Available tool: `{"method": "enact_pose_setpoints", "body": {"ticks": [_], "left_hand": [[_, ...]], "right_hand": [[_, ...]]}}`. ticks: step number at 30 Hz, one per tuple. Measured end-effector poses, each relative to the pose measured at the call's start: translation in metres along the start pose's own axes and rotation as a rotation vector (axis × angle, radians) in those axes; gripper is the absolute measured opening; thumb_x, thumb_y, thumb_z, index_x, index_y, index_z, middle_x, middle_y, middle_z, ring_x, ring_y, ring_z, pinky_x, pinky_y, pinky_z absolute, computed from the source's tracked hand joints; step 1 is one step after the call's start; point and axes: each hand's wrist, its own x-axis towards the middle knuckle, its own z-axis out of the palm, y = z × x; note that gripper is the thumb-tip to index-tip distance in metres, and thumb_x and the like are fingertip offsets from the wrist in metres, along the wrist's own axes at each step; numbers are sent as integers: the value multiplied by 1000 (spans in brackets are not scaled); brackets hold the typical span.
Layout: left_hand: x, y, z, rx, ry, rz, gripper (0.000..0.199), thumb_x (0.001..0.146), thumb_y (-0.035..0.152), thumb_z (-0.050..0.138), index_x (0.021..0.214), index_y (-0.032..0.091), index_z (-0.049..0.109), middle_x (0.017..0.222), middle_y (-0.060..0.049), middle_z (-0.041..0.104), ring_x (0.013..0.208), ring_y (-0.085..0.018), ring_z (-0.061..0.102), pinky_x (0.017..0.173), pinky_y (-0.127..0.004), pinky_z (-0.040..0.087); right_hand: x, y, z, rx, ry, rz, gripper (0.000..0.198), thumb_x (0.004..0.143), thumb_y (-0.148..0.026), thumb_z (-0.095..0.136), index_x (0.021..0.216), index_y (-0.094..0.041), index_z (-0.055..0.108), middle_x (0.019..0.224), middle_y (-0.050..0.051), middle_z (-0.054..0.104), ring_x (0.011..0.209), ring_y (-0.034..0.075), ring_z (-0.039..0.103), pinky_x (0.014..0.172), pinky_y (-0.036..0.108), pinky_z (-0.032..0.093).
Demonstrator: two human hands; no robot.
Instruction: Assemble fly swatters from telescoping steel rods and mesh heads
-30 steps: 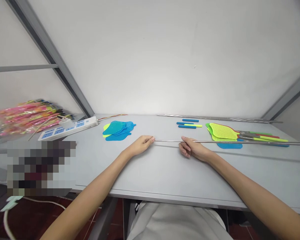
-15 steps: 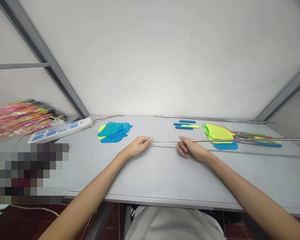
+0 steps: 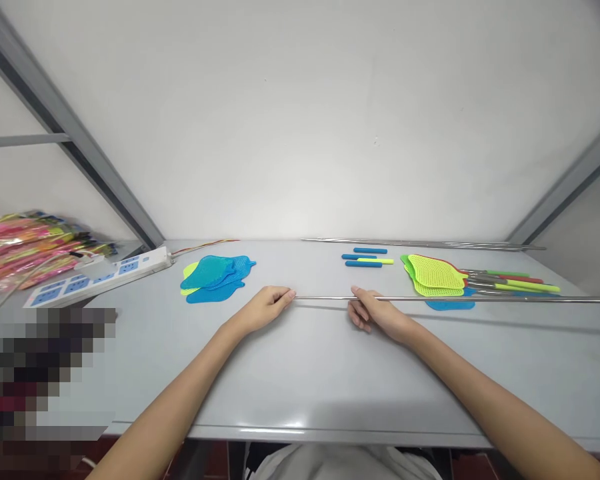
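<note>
A long thin metal rod (image 3: 325, 298) runs level above the grey table, its far part leaving the view at the right. My left hand (image 3: 269, 307) pinches its left end between thumb and fingers. Further along, my right hand (image 3: 377, 312) grips the same rod, thumb on top and the lower fingers curled loosely. Left of my left hand lie blue fly swatter heads (image 3: 219, 277) with a yellow one partly under them. Beyond my right hand rest several blue handle grips (image 3: 364, 264), one of them yellow-green. The rod passes over a pile of fly swatters (image 3: 437, 275) at the right.
More metal rods (image 3: 430, 243) lie along the wall at the back. A white power strip (image 3: 100, 275) sits at the left, near bagged colourful fly swatters (image 3: 35, 247). A blurred patch covers the lower left. The table's front edge (image 3: 330, 437) is near my body.
The camera view has shifted slightly, so the table sits a little lower in the frame. Both hands keep their grip on the rod, which is now nearly level in view.
</note>
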Motion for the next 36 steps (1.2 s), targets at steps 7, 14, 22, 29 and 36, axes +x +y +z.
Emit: {"method": "enact_pose_setpoints", "body": {"ticks": [7,14,22,29,36], "left_hand": [[-5,5,6,-27,47,-41,35,83,40,24,56,17,28,54,4,26,52,-10,27,49,-21,24],[-6,4,25,-227,222,-153,36,82,42,28,56,18,27,52,5,25,49,-9,26,47,-20,23],[4,-3,41,-390,352,-240,37,82,44,30,56,18,26,53,5,20,48,-8,21,44,-20,20],[21,-12,42,-355,255,-201,38,83,44,28,57,17,30,52,5,25,49,-8,25,47,-20,22],[42,-17,38,-392,199,-225,40,82,47,26,56,17,27,52,5,22,49,-8,22,46,-21,20]], "right_hand": [[2,4,1,105,-12,42,52,82,-47,29,40,-17,31,43,-2,45,29,5,34,35,21,25],[9,10,-4,287,-13,58,52,82,-43,32,37,-16,32,41,-1,45,28,6,37,29,20,23],[23,10,-6,456,1,99,53,80,-45,33,35,-16,31,39,1,46,30,8,40,26,18,23],[26,12,-1,577,97,97,55,79,-46,34,32,-17,25,37,1,46,25,7,37,24,17,19],[32,14,-2,609,150,144,55,80,-43,31,32,-18,22,34,1,42,26,8,36,22,17,18]]}}
